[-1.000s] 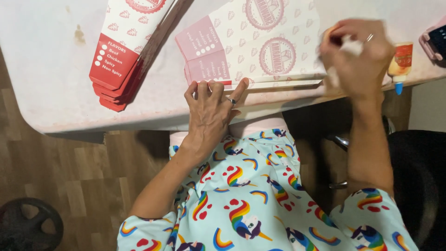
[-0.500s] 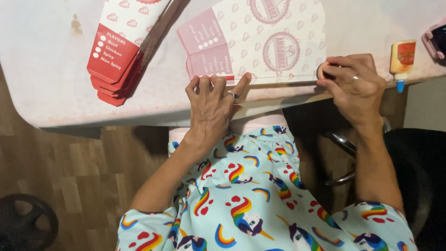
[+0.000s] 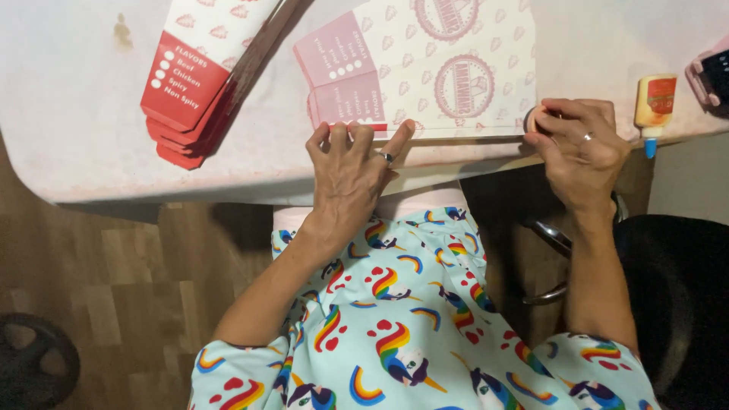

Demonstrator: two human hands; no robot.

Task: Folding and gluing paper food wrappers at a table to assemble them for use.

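Hands press and tape a flat printed carton at the near edge of the counter.

The pale counter carries the pink-and-white flattened carton in the middle, its near edge under both hands. To the far left lies a stack of red-ended folded cartons. The left hand lies flat, fingers spread on the carton's near edge. The right hand has its fingers clamped on a small tape roll at the carton's right corner. A small glue bottle lies just right.
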